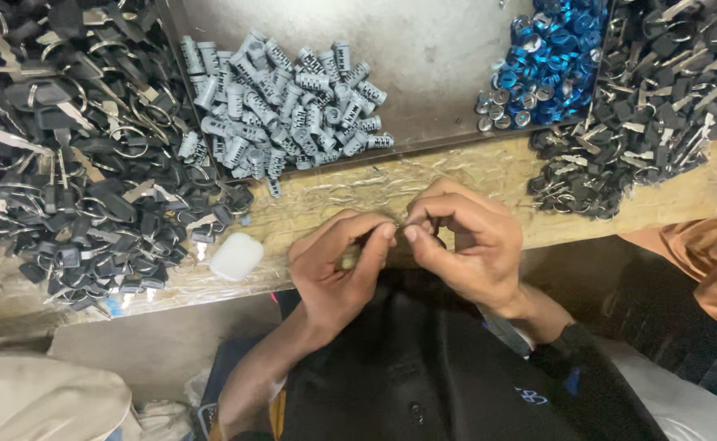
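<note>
On the tabletop (424, 184), a tray (424, 49) lies at the far side. In the tray, the cylinder pile (281, 102) sits at its left and the ring caps (546, 65) at its right. Key heaps flank the tray: one (72, 147) left, one (661, 90) right. A small case (236, 256) lies nearer than the tray, by the left heap.

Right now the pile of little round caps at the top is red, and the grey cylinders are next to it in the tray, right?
Not quite. In the head view the round caps are blue, not red. The grey cylinders do lie beside them in the tray.
</note>
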Available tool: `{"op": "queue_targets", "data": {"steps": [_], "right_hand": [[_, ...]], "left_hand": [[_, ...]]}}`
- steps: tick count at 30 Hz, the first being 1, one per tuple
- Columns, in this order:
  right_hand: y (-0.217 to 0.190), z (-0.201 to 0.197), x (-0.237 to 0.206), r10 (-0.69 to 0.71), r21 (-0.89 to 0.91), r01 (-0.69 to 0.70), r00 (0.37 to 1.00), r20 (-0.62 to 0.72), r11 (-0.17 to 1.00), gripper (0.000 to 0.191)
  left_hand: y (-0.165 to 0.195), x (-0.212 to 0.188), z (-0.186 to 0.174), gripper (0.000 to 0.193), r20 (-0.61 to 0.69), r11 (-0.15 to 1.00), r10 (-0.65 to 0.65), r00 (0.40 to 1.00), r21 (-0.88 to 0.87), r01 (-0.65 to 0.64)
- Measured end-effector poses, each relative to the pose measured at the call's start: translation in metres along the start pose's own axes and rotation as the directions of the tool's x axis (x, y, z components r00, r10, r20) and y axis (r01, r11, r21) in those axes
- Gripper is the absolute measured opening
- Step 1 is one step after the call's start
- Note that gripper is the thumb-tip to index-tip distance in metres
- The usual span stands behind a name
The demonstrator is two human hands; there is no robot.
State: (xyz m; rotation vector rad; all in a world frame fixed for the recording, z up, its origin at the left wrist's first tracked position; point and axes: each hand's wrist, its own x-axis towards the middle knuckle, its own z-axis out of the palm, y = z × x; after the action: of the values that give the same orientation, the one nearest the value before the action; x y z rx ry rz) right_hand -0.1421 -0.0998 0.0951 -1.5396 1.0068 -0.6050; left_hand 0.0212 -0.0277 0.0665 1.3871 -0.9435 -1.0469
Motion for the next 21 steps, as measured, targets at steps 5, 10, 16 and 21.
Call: {"op": "queue_targets", "data": {"steps": [5,10,16,21], "right_hand": [[0.002,0.003,-0.006,0.02,0.066,-0.019,1.0,-0.012,0.998,0.011],[0.004,0.006,-0.012,0.0,0.018,0.001,0.999,-0.053,1.0,0.01],[0.002,0.005,-0.011,0.014,0.008,-0.013,0.998,-0.062,1.0,0.009],[-0.005,0.004,-0.007,-0.032,-0.077,0.029,0.999,-0.038,0.997,0.01]], "left_hand": [[0.001,0.0,0.0,0.012,0.025,0.983,0.147,0.989,0.107,-0.149],[-0.001,-0.001,0.001,0.012,0.03,0.957,0.241,0.97,0.158,-0.242],[0.001,-0.002,0.003,0.012,0.045,0.944,0.232,0.972,0.228,-0.236],[-0.001,0.0,0.001,0.011,0.021,0.938,0.256,0.966,0.235,-0.254]]}}
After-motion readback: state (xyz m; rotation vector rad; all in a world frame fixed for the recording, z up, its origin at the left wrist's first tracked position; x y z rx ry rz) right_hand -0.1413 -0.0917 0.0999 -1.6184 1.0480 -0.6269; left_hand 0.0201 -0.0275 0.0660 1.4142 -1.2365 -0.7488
